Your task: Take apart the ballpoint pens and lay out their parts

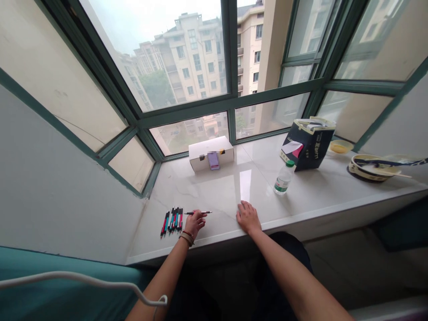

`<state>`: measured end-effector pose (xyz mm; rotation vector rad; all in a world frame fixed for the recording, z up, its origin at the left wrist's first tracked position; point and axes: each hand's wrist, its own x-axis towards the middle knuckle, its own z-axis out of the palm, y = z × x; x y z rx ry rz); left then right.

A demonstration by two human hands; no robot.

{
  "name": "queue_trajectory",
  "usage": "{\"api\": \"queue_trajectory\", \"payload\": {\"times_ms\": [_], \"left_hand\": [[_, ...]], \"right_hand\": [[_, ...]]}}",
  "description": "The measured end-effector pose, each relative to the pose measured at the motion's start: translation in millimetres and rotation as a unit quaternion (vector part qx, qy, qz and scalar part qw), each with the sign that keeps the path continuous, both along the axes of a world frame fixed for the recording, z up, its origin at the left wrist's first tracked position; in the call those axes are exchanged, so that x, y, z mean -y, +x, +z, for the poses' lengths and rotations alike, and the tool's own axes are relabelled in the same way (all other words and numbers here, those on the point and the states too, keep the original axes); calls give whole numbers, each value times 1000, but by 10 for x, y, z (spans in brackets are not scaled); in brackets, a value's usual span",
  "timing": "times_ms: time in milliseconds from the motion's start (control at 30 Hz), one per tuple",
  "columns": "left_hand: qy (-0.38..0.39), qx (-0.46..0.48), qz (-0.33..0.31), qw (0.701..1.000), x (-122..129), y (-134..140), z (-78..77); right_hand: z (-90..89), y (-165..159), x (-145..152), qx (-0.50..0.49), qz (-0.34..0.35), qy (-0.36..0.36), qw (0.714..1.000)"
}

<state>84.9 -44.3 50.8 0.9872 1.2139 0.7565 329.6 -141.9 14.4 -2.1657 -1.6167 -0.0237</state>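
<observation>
My left hand (pixel 196 222) grips a dark pen (pixel 206 212) that lies crosswise, low over the white sill, its two ends sticking out either side of the fingers. Just left of that hand, several pens (pixel 172 220) in black, red, teal and white lie side by side in a row. My right hand (pixel 248 216) rests on the sill near its front edge, palm down with the fingers loosely spread, holding nothing. A gap of bare sill separates the two hands.
Against the window stands a white box (pixel 197 164) with a purple phone-like object (pixel 214 161) at its front. To the right are a green-capped bottle (pixel 281 180), a dark paper bag (pixel 309 145), a small bowl (pixel 339 147) and a larger bowl (pixel 359 171). A white cable (pixel 83 277) crosses the lower left.
</observation>
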Motion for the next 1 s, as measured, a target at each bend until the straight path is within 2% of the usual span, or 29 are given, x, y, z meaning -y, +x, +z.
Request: {"api": "queue_trajectory", "payload": {"times_ms": [100, 267, 333, 400, 433, 467, 533, 567, 600, 633, 667, 733, 900, 967, 1000], "left_hand": [[-74, 191, 85, 975, 163, 79, 18], [-110, 306, 164, 931, 393, 237, 144], [-107, 355, 173, 913, 433, 310, 233], [-96, 395, 157, 900, 445, 380, 339], [-91, 413, 146, 894, 443, 410, 396], [-89, 432, 135, 887, 439, 436, 455], [-87, 469, 124, 870, 423, 469, 578], [-84, 484, 123, 862, 414, 476, 643], [-77, 498, 123, 855, 405, 475, 708], [-66, 509, 118, 850, 398, 467, 775], [-52, 516, 109, 848, 394, 454, 842], [-24, 520, 86, 850, 402, 418, 974], [3, 505, 47, 862, 487, 358, 1232], [13, 486, 51, 872, 510, 352, 1272], [22, 472, 59, 879, 514, 345, 1272]], "right_hand": [[12, -2, 9, -5, 1, -1, 1000], [61, 44, 24, -59, 5, 1, 998], [126, -30, 10, -138, -2, 7, 990], [239, -252, -9, -283, -11, 14, 959], [311, -421, -12, -388, 4, 14, 921], [391, -621, -7, -509, 41, 6, 860], [560, -1060, 34, -717, 118, 18, 686], [644, -1268, 68, -783, 158, 24, 602], [724, -1451, 110, -826, 174, 35, 536], [800, -1602, 157, -855, 183, 28, 484], [870, -1718, 206, -876, 182, 13, 447], [990, -1860, 307, -898, 167, -3, 406], [1166, -2027, 552, -917, 197, -24, 345], [1189, -2102, 636, -920, 213, -29, 327], [1187, -2134, 669, -919, 216, -32, 327]]}}
